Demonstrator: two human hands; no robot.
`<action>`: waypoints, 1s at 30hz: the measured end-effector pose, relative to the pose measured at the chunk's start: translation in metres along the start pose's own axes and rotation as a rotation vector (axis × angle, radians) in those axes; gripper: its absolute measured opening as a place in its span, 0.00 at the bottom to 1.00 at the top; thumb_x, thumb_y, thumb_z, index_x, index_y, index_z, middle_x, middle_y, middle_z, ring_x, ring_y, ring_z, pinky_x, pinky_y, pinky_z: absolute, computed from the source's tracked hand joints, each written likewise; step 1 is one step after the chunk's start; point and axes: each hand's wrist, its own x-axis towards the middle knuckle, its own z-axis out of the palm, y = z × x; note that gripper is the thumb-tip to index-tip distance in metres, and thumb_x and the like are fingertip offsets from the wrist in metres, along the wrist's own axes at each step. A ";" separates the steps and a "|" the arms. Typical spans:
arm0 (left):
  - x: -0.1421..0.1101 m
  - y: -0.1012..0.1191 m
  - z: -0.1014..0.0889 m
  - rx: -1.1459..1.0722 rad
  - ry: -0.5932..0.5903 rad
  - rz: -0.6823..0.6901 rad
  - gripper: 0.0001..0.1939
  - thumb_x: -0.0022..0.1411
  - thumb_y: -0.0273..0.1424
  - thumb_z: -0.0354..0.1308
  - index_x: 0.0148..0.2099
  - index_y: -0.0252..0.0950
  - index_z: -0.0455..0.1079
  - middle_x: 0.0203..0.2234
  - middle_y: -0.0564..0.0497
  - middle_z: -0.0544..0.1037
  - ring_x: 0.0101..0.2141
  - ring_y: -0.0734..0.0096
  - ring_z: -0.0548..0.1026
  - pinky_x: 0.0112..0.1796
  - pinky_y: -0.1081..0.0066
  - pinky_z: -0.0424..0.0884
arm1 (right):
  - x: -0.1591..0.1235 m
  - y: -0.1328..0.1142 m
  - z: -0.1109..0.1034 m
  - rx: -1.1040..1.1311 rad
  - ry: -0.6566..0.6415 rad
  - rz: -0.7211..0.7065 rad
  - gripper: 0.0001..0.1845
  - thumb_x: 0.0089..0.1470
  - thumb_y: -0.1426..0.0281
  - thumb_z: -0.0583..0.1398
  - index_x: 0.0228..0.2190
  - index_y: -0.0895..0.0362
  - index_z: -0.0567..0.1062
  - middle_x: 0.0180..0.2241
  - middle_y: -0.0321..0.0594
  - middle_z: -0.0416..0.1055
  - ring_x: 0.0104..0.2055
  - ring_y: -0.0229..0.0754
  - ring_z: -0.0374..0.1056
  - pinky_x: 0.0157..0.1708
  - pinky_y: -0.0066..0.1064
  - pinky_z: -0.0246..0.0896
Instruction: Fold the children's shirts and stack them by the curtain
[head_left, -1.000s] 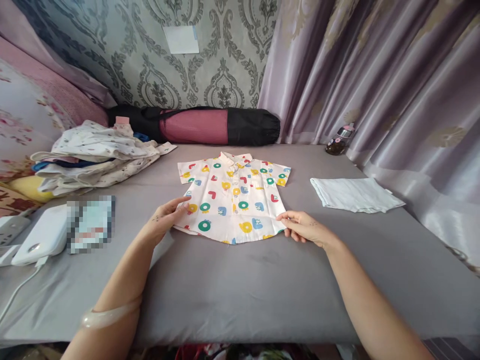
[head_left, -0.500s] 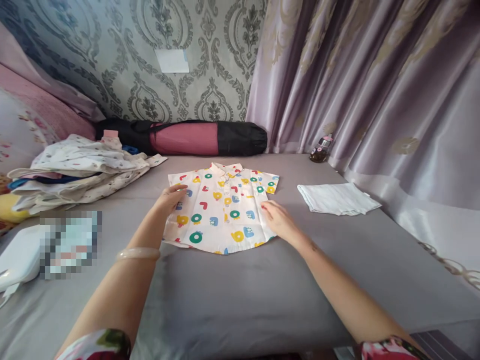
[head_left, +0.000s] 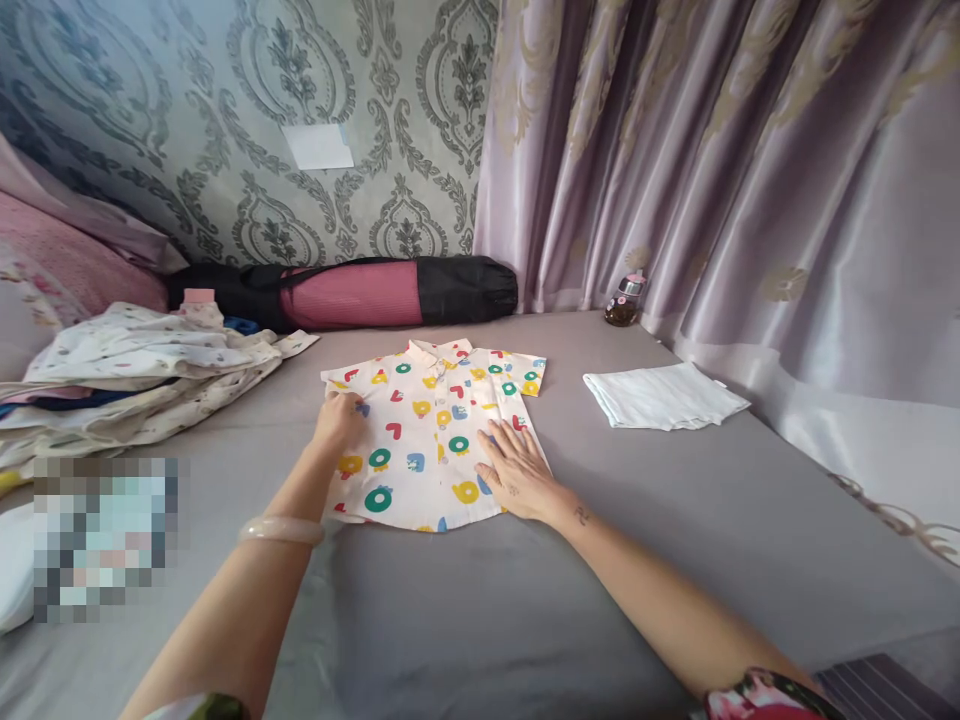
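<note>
The clothes pile lies at the left of the grey sheet. My left hand is at the shirt's side below the sleeve, its grip unclear; my right hand lies open on the shirt's front, left of the white cloth.

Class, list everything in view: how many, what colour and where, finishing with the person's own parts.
Shirt: 1, white with bright prints, centre
Folded cloth: 1, white, right
Clothes pile: 1, mainly white, left
Long bag: 1, black and pink, by wall
Bottle: 1, dark, pink-topped, by curtain
Paper: 1, white, on wall
Wall: 1, patterned grey, back
Curtain: 1, purple, right
Pixelated item: 1, pale, front left
Cut-off object: 1, white, left edge
Striped item: 1, dark, bottom right
Sheet: 1, grey, underneath
Bangle: 1, pale, left forearm
Left hand: 1, at shirt's side
Right hand: 1, on shirt
</note>
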 end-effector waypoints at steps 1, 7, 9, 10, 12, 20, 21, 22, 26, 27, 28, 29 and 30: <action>0.000 0.007 -0.001 0.091 0.005 -0.004 0.21 0.51 0.24 0.54 0.48 0.30 0.76 0.50 0.32 0.73 0.49 0.47 0.73 0.45 0.59 0.71 | 0.000 0.000 -0.001 0.008 -0.001 -0.001 0.35 0.67 0.53 0.39 0.68 0.57 0.51 0.71 0.45 0.36 0.73 0.50 0.29 0.68 0.49 0.22; -0.005 0.073 0.001 0.337 0.057 0.168 0.18 0.62 0.28 0.49 0.50 0.29 0.73 0.53 0.30 0.69 0.55 0.41 0.66 0.51 0.50 0.64 | -0.001 -0.003 -0.004 0.047 0.063 0.030 0.34 0.68 0.54 0.40 0.68 0.58 0.52 0.71 0.46 0.33 0.73 0.49 0.28 0.68 0.50 0.25; -0.008 0.099 0.008 0.247 -0.012 0.351 0.19 0.65 0.32 0.47 0.55 0.33 0.70 0.56 0.35 0.69 0.56 0.46 0.66 0.53 0.52 0.64 | -0.002 -0.004 -0.004 0.035 0.112 0.062 0.35 0.68 0.56 0.42 0.68 0.62 0.51 0.71 0.48 0.33 0.73 0.50 0.27 0.68 0.51 0.24; -0.009 0.113 0.014 0.200 -0.065 0.449 0.20 0.66 0.32 0.47 0.57 0.35 0.68 0.57 0.38 0.69 0.57 0.49 0.66 0.54 0.54 0.64 | -0.003 -0.005 -0.004 0.033 0.118 0.073 0.35 0.68 0.56 0.42 0.68 0.63 0.51 0.71 0.49 0.34 0.73 0.50 0.28 0.68 0.51 0.24; -0.011 0.136 0.028 0.119 -0.144 0.630 0.21 0.67 0.33 0.47 0.61 0.38 0.64 0.60 0.41 0.67 0.61 0.56 0.63 0.58 0.57 0.61 | -0.005 -0.006 -0.003 0.041 0.101 0.091 0.35 0.67 0.57 0.43 0.67 0.65 0.51 0.71 0.51 0.36 0.73 0.51 0.29 0.68 0.51 0.25; -0.018 0.168 0.073 0.033 -0.205 0.725 0.27 0.72 0.39 0.38 0.67 0.36 0.56 0.68 0.40 0.57 0.67 0.56 0.52 0.63 0.51 0.52 | -0.010 -0.007 -0.004 0.056 0.056 0.088 0.34 0.67 0.56 0.46 0.67 0.60 0.54 0.71 0.53 0.36 0.72 0.52 0.29 0.68 0.52 0.25; -0.019 0.167 0.074 0.040 -0.220 0.709 0.28 0.72 0.40 0.37 0.69 0.35 0.54 0.68 0.41 0.55 0.68 0.56 0.50 0.64 0.51 0.50 | -0.010 -0.007 -0.004 0.055 0.058 0.085 0.34 0.67 0.56 0.46 0.67 0.60 0.54 0.71 0.54 0.36 0.72 0.52 0.29 0.68 0.52 0.25; -0.021 0.166 0.075 0.050 -0.235 0.698 0.29 0.72 0.41 0.35 0.70 0.35 0.52 0.69 0.41 0.53 0.68 0.56 0.49 0.64 0.51 0.48 | -0.010 -0.007 -0.004 0.054 0.061 0.082 0.34 0.67 0.56 0.46 0.67 0.60 0.54 0.71 0.54 0.36 0.72 0.52 0.29 0.68 0.52 0.25; -0.026 0.162 0.075 0.113 -0.258 0.689 0.30 0.72 0.42 0.34 0.72 0.38 0.47 0.71 0.43 0.46 0.69 0.56 0.45 0.65 0.52 0.45 | -0.010 -0.007 -0.002 0.053 0.071 0.070 0.34 0.67 0.57 0.47 0.67 0.61 0.54 0.70 0.55 0.37 0.72 0.53 0.29 0.68 0.52 0.25; -0.027 0.162 0.074 0.125 -0.264 0.690 0.30 0.72 0.42 0.34 0.72 0.40 0.46 0.71 0.44 0.46 0.69 0.55 0.44 0.64 0.51 0.45 | -0.010 -0.007 -0.002 0.056 0.074 0.070 0.34 0.67 0.57 0.47 0.67 0.61 0.54 0.70 0.55 0.37 0.72 0.53 0.29 0.68 0.52 0.25; -0.027 0.163 0.073 0.134 -0.273 0.692 0.30 0.72 0.42 0.34 0.72 0.41 0.46 0.71 0.44 0.46 0.69 0.55 0.44 0.64 0.50 0.45 | -0.010 -0.007 -0.002 0.060 0.076 0.070 0.34 0.67 0.57 0.47 0.67 0.61 0.54 0.70 0.55 0.37 0.72 0.54 0.29 0.68 0.52 0.25; -0.027 0.163 0.071 0.142 -0.281 0.695 0.30 0.72 0.42 0.34 0.72 0.42 0.46 0.71 0.43 0.46 0.69 0.54 0.45 0.64 0.49 0.45 | -0.010 -0.007 -0.001 0.064 0.077 0.070 0.33 0.67 0.57 0.47 0.67 0.62 0.55 0.70 0.56 0.38 0.72 0.54 0.30 0.68 0.53 0.25; -0.027 0.165 0.069 0.149 -0.285 0.697 0.29 0.72 0.42 0.35 0.72 0.43 0.47 0.71 0.43 0.47 0.69 0.53 0.45 0.64 0.49 0.46 | -0.010 -0.007 -0.001 0.066 0.079 0.070 0.33 0.67 0.57 0.47 0.66 0.62 0.55 0.70 0.56 0.38 0.72 0.55 0.30 0.68 0.53 0.26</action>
